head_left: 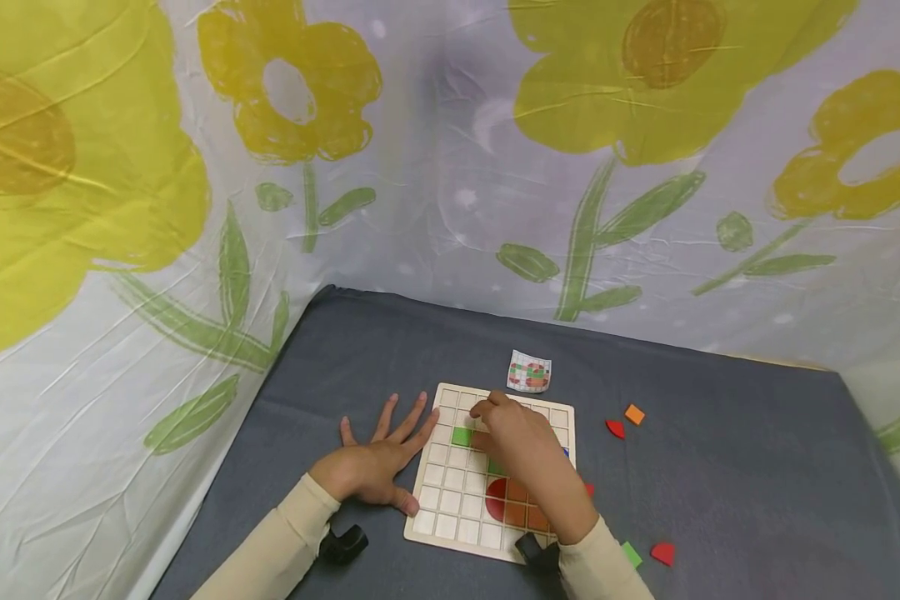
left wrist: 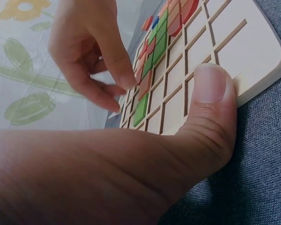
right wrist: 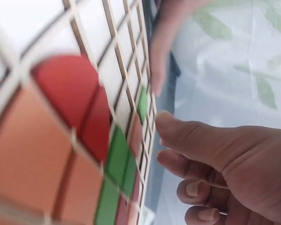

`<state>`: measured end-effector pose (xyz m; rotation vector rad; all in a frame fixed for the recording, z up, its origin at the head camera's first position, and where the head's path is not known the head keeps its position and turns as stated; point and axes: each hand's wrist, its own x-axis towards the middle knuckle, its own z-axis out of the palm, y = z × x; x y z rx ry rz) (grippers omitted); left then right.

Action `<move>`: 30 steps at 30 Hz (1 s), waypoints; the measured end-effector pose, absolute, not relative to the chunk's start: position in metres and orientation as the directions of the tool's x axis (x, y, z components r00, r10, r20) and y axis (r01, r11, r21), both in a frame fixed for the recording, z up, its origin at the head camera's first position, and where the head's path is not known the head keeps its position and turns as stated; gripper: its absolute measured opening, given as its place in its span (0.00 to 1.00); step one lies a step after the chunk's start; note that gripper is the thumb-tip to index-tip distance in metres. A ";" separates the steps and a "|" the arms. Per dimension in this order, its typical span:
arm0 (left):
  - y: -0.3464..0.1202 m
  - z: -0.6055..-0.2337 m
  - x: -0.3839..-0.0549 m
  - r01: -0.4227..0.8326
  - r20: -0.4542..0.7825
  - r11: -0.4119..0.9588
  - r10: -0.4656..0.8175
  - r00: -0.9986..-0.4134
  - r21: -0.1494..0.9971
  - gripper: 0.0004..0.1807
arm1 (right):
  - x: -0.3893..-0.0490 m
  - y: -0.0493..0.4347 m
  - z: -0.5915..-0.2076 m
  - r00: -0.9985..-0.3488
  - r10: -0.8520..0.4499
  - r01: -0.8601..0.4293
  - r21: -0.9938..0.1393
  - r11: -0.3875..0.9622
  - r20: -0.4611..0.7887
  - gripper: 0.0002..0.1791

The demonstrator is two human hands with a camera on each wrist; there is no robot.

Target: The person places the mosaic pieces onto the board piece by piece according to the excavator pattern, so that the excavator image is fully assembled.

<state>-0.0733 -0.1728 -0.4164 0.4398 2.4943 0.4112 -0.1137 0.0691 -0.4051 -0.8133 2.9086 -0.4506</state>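
Note:
A wooden grid board [head_left: 450, 502] lies on the dark cloth, partly filled with coloured pieces. My left hand [head_left: 378, 471] spreads its fingers along the board's left side, with the thumb [left wrist: 210, 93] resting on the edge. Over the upper part of the board hovers my right hand [head_left: 521, 437], fingers loosely bent, thumb and forefinger apart; no piece shows between them. Close below it sit a green square [head_left: 462, 436] and an orange piece [head_left: 482, 440]. Red curved pieces [right wrist: 70, 84] and orange squares [right wrist: 28, 150] fill cells nearer the wrist. The right forearm hides part of the board.
A small printed pattern card [head_left: 529, 372] lies behind the board. To the right are loose pieces: an orange square [head_left: 634, 414], a red wedge [head_left: 616, 428], another red wedge [head_left: 663, 553] and a green piece [head_left: 632, 554]. A flower-printed curtain [head_left: 435, 208] hangs behind the table.

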 end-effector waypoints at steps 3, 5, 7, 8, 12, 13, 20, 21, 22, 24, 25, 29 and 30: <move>-0.173 -0.418 -0.074 0.217 -0.474 0.893 0.400 -0.784 0.393 0.73 | -0.117 0.087 -0.403 -0.877 -0.480 -0.446 -0.334 0.830 -0.021 0.20; -0.173 -0.419 -0.074 0.214 -0.472 0.889 0.404 -0.784 0.404 0.74 | -0.120 0.101 -0.402 -0.894 -0.447 -0.410 -0.355 0.840 -0.024 0.20; -0.173 -0.420 -0.074 0.212 -0.470 0.886 0.406 -0.784 0.413 0.74 | -0.124 0.118 -0.400 -0.911 -0.412 -0.376 -0.363 0.852 -0.023 0.20; -0.173 -0.420 -0.074 0.210 -0.469 0.885 0.407 -0.784 0.416 0.74 | -0.125 0.126 -0.400 -0.919 -0.394 -0.358 -0.368 0.858 -0.024 0.20; -0.172 -0.420 -0.074 0.208 -0.470 0.884 0.407 -0.784 0.418 0.74 | -0.132 0.164 -0.398 -0.937 -0.350 -0.330 -0.359 0.873 0.009 0.18; -0.172 -0.420 -0.074 0.208 -0.471 0.885 0.406 -0.783 0.418 0.74 | -0.133 0.173 -0.398 -0.940 -0.342 -0.323 -0.355 0.877 0.011 0.17; -0.174 -0.417 -0.073 0.209 -0.484 0.893 0.398 -0.780 0.398 0.73 | -0.133 0.219 -0.398 -0.950 -0.310 -0.298 -0.333 0.895 0.017 0.21; -0.174 -0.417 -0.073 0.209 -0.484 0.894 0.396 -0.780 0.396 0.73 | -0.133 0.223 -0.399 -0.950 -0.312 -0.299 -0.335 0.893 0.015 0.22; -0.175 -0.416 -0.073 0.208 -0.485 0.895 0.395 -0.780 0.395 0.73 | -0.133 0.226 -0.400 -0.949 -0.315 -0.301 -0.336 0.893 0.013 0.22; -0.175 -0.416 -0.073 0.206 -0.485 0.894 0.395 -0.780 0.397 0.73 | -0.132 0.233 -0.402 -0.946 -0.323 -0.308 -0.339 0.889 0.014 0.22; -0.175 -0.416 -0.073 0.206 -0.484 0.894 0.396 -0.780 0.398 0.73 | -0.131 0.236 -0.403 -0.944 -0.329 -0.316 -0.338 0.887 0.018 0.22; -0.174 -0.416 -0.074 0.211 -0.477 0.890 0.402 -0.782 0.404 0.73 | -0.129 0.247 -0.406 -0.935 -0.353 -0.345 -0.323 0.881 0.036 0.21; -0.174 -0.416 -0.074 0.212 -0.475 0.889 0.403 -0.782 0.405 0.73 | -0.129 0.250 -0.407 -0.932 -0.361 -0.354 -0.318 0.880 0.036 0.21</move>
